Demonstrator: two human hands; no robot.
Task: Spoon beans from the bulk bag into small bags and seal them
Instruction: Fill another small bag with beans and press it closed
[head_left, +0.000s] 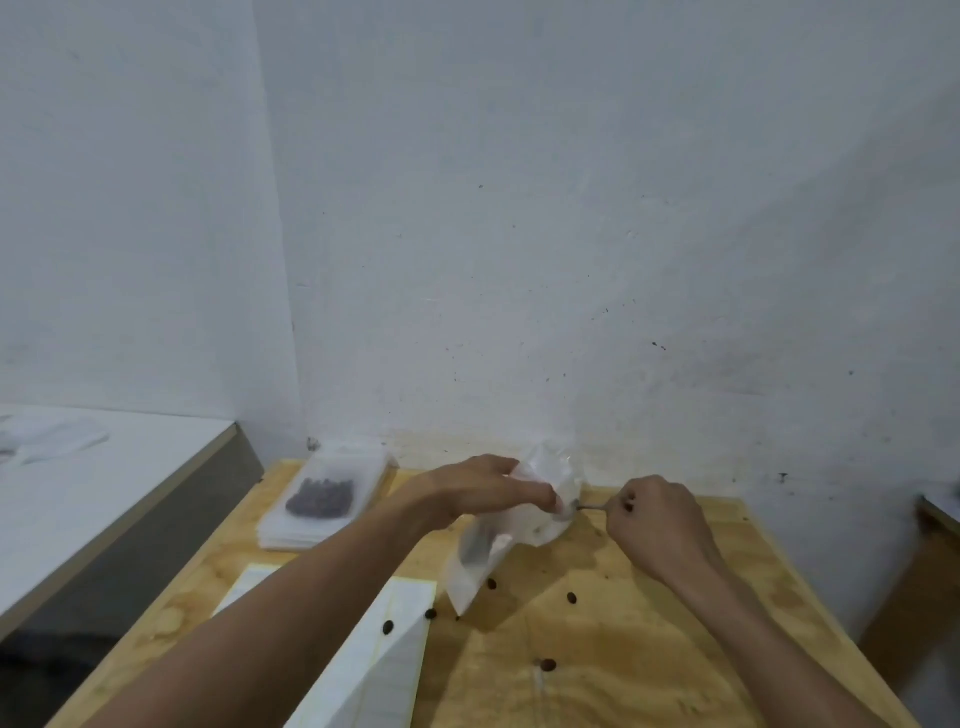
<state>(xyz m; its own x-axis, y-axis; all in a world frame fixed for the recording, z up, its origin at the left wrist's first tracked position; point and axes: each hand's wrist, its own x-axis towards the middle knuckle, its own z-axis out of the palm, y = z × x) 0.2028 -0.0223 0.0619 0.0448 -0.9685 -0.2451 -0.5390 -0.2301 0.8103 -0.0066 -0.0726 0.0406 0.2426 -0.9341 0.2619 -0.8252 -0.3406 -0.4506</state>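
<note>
Head view: left hand (483, 493) pinches small bag (511, 525) mouth; spoon (589, 507), gripped by right hand (657, 525), enters horizontally from bag's right.

Small bag (498, 540): translucent, hung tilted above the plywood table, a few dark beans inside.
Spoon (589, 508): thin metal handle entered the bag's mouth.
Loose beans (547, 664): scattered below.

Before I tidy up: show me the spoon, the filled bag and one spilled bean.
spoon (592, 508), head view, on its thin metal handle.
filled bag (321, 498), head view, on the dark beans inside it.
spilled bean (547, 664), head view, on the bean's middle.
</note>
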